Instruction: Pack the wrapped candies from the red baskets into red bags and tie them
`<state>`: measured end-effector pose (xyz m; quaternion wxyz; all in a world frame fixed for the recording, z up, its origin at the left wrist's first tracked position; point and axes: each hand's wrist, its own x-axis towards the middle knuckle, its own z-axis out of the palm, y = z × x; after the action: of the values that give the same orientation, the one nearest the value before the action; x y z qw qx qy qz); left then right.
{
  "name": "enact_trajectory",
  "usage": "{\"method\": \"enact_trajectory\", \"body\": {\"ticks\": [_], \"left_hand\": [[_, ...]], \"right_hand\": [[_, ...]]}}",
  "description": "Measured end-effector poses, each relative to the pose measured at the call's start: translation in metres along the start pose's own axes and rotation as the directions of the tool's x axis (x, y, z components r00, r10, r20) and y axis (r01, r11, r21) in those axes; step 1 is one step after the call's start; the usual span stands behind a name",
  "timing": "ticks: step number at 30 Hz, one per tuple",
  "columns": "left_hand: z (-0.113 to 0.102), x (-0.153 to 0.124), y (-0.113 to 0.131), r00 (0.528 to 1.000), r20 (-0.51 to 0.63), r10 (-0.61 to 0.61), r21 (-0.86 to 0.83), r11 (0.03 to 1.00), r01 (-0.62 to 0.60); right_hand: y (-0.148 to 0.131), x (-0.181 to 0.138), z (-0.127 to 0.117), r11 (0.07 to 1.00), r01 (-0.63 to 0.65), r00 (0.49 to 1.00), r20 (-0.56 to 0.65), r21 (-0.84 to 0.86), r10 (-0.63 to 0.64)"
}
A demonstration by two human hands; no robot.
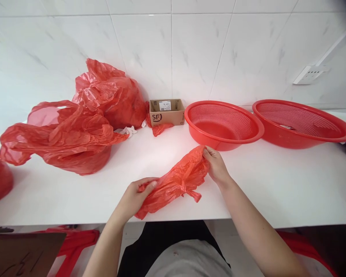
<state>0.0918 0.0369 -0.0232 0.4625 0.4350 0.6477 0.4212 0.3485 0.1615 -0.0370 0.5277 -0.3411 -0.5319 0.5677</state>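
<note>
A crumpled red plastic bag (175, 179) is stretched between my two hands over the front part of the white table. My left hand (137, 196) is closed on its lower left end, thumb on top. At the upper right end, my right hand (215, 163) pinches the bag's edge. A twisted, knotted bit of the bag sticks out toward me near its middle. Whether anything is inside the bag, I cannot tell.
Full red bags (112, 96) and a bag-covered round shape (75, 142) stand at the left. A small cardboard box (168, 117) sits by the wall. Two red strainer baskets, one nearer (223, 144) and one at the far right (294, 142), stand on the table (276, 192).
</note>
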Motion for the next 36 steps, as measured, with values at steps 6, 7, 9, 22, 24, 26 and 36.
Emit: {"method": "enact_trajectory", "body": {"ticks": [6, 7, 9, 22, 24, 26, 36], "left_hand": [[-0.01, 0.006, -0.01, 0.939, -0.34, -0.052, -0.443, 0.889, -0.112], [-0.011, 0.004, -0.008, 0.926, -0.371, -0.062, -0.486, 0.863, -0.137], [-0.009, -0.002, -0.003, 0.906, -0.42, -0.043, -0.51, 0.837, -0.197], [0.004, -0.02, 0.007, 0.89, -0.448, 0.085, -0.428, 0.853, -0.297], [-0.014, -0.014, 0.004, 0.863, -0.504, -0.032, -0.573, 0.759, -0.307], [-0.029, -0.009, 0.002, 0.839, -0.534, -0.107, -0.621, 0.723, -0.303], [0.023, -0.029, 0.01, 0.656, -0.65, 0.384, -0.068, 0.83, -0.554]], "right_hand": [[0.002, 0.005, -0.002, 0.966, -0.056, 0.998, -0.034, -0.251, 0.049], [-0.002, 0.002, 0.0, 0.955, -0.053, 0.997, -0.064, -0.291, 0.036], [-0.016, -0.009, 0.009, 0.918, 0.052, 0.978, -0.166, -0.394, -0.127], [-0.018, -0.04, 0.076, 0.203, 0.631, 0.732, 0.661, -0.749, 0.164], [-0.017, -0.04, 0.053, 0.132, 0.517, 0.8, 0.532, -0.846, 0.278], [-0.023, -0.042, 0.033, 0.112, 0.386, 0.874, 0.402, -0.915, 0.273], [-0.038, -0.039, 0.028, 0.239, 0.153, 0.914, 0.229, -0.959, 0.334]]}}
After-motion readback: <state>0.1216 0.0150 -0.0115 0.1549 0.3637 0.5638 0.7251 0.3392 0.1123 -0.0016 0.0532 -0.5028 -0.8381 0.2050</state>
